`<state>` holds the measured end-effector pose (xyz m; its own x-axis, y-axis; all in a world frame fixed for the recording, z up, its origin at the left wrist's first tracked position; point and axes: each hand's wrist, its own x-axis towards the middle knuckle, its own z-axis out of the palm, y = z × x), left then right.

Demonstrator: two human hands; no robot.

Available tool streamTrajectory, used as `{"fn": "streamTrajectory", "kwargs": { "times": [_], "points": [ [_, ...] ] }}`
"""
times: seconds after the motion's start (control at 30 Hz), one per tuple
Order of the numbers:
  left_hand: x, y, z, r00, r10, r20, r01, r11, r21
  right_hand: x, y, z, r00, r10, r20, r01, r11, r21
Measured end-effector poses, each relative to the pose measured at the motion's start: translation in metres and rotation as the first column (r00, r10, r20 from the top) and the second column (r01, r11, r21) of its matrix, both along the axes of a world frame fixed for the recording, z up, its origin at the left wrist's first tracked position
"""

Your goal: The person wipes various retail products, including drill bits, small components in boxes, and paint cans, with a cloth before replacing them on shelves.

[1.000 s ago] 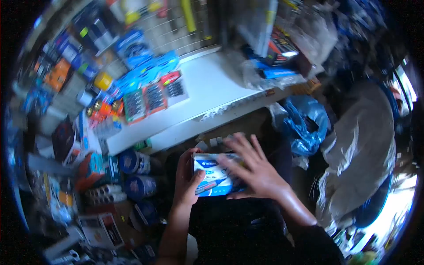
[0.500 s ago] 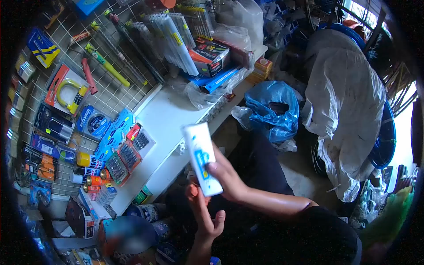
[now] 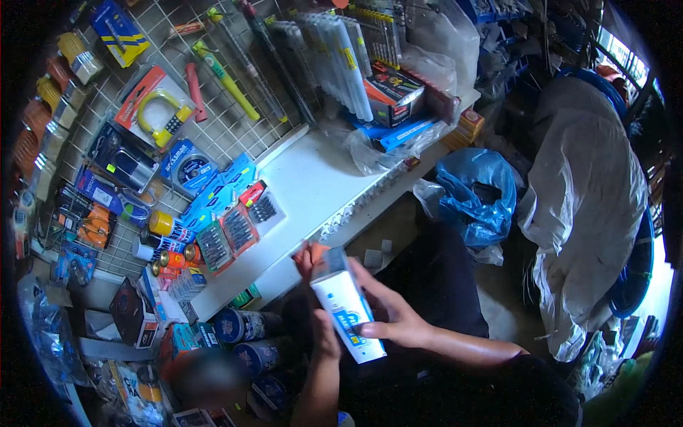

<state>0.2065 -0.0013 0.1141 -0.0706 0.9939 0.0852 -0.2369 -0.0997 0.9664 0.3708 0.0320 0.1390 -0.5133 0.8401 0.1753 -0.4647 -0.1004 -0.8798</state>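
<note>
A white box with blue print (image 3: 347, 313) is tilted in front of me, its far end shaded grey. My right hand (image 3: 398, 313) grips its right side, the thumb on the printed face and the fingers round the far edge. On the other side, my left hand (image 3: 325, 345) cups the box's left edge. Its thumb lies along the side, and its fingers reach up beside the far end, partly hidden. Something orange shows by those fingertips, too blurred to name. Both hands are over my dark-clothed lap, near the front edge of a white shelf (image 3: 313, 186).
Blister packs of bits (image 3: 238, 228) and small orange cans (image 3: 171, 260) stand on the shelf's left part. Packaged tools hang on a wire grid (image 3: 163, 57). A blue plastic bag (image 3: 475, 192) and a large grey sheet (image 3: 576, 192) are at the right.
The view has shifted, so the shelf sits further right. The box has turned, showing its far end and another face. My left hand has come up along the box's left side.
</note>
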Motion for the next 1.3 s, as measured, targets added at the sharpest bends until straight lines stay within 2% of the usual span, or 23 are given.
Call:
{"fn": "streamTrajectory", "kwargs": {
  "times": [0.03,0.13,0.23,0.33,0.37,0.4,0.47,0.53,0.63,0.73,0.77,0.8,0.83,0.87,0.9,0.93,0.97,1.0,1.03,1.07,1.13,1.27,1.3],
  "points": [
    [0.002,-0.01,0.001,1.0,-0.02,0.01,0.021,0.99,-0.137,0.0,0.005,-0.007,0.998,-0.066,0.012,0.066,0.996,0.056],
    [0.01,-0.021,0.017,0.99,-0.122,-0.076,0.129,0.988,0.09,0.001,0.007,-0.014,0.968,-0.229,0.102,0.213,0.966,0.146],
    [0.009,-0.018,0.034,0.914,0.094,-0.396,-0.023,0.983,0.18,0.004,0.008,-0.024,0.935,-0.294,0.2,0.25,0.943,0.219],
    [0.009,-0.011,0.041,0.934,0.266,-0.237,-0.171,0.918,0.357,0.012,0.014,-0.017,0.997,-0.072,0.014,0.073,0.988,-0.139],
    [0.009,-0.014,0.04,0.961,0.239,-0.143,-0.193,0.941,0.277,0.016,0.018,-0.034,0.998,-0.031,0.058,0.034,0.998,-0.058],
    [0.006,-0.012,0.041,0.901,0.281,-0.33,-0.154,0.919,0.364,0.015,0.016,-0.032,0.998,-0.046,0.05,0.049,0.996,-0.075],
    [0.0,-0.016,0.053,0.655,0.213,-0.725,0.07,0.938,0.34,0.012,0.013,-0.024,0.997,-0.07,0.031,0.074,0.991,-0.111],
    [0.016,-0.017,0.063,0.672,0.203,-0.712,0.066,0.941,0.331,0.005,0.019,-0.023,0.971,-0.238,-0.04,0.233,0.968,-0.097],
    [0.024,-0.026,0.054,0.593,0.232,-0.771,0.186,0.892,0.412,0.008,0.025,-0.007,0.9,-0.421,-0.114,0.359,0.864,-0.353],
    [0.02,-0.021,0.041,0.572,0.286,-0.768,0.168,0.876,0.452,0.001,0.018,-0.003,0.872,-0.489,-0.012,0.474,0.851,-0.227],
    [0.019,-0.021,0.039,0.568,0.269,-0.778,0.137,0.901,0.412,0.002,0.015,-0.005,0.89,-0.444,0.103,0.455,0.881,-0.13],
    [0.019,-0.017,0.048,0.565,0.25,-0.786,0.107,0.923,0.371,0.002,0.009,-0.011,0.873,-0.45,0.186,0.423,0.891,0.166],
    [0.015,-0.011,0.05,0.503,0.315,-0.805,0.077,0.911,0.405,0.003,0.0,-0.02,0.909,-0.361,0.21,0.326,0.927,0.183],
    [0.006,-0.008,0.05,0.547,0.241,-0.802,-0.002,0.958,0.286,0.004,-0.005,-0.026,0.934,-0.269,0.236,0.226,0.954,0.196],
    [0.0,-0.001,0.056,0.614,0.308,-0.727,-0.094,0.943,0.32,0.01,-0.007,-0.01,0.929,-0.132,0.347,0.12,0.991,0.055],
    [-0.009,0.004,0.06,0.668,0.282,-0.688,-0.115,0.953,0.279,0.014,-0.001,-0.008,0.88,-0.191,0.434,0.041,0.943,0.33],
    [-0.017,0.007,0.064,0.72,0.261,-0.643,-0.135,0.962,0.239,0.024,0.005,0.004,0.831,-0.09,0.55,-0.121,0.934,0.336],
    [-0.036,0.011,0.06,0.767,-0.058,-0.639,0.134,0.988,0.072,0.03,0.01,0.021,0.753,0.0,0.658,-0.281,0.904,0.321],
    [-0.035,0.01,0.056,0.72,-0.048,-0.692,0.178,0.977,0.118,0.032,0.014,0.022,0.761,-0.068,0.645,-0.292,0.852,0.435],
    [-0.033,0.009,0.06,0.67,-0.034,-0.742,0.226,0.961,0.161,0.036,0.018,0.026,0.746,0.011,0.666,-0.313,0.888,0.336],
    [-0.035,0.008,0.075,0.761,-0.139,-0.634,0.32,0.93,0.182,0.043,0.027,0.038,0.713,0.17,0.68,-0.346,0.929,0.131],
    [-0.055,0.007,0.055,0.878,-0.401,-0.262,0.464,0.847,0.259,0.039,0.044,-0.006,0.839,0.503,0.21,-0.51,0.86,-0.02],
    [-0.046,0.005,0.052,0.915,-0.374,-0.153,0.404,0.864,0.302,0.033,0.042,0.0,0.861,0.508,0.041,-0.504,0.861,-0.07]
  ]
}}
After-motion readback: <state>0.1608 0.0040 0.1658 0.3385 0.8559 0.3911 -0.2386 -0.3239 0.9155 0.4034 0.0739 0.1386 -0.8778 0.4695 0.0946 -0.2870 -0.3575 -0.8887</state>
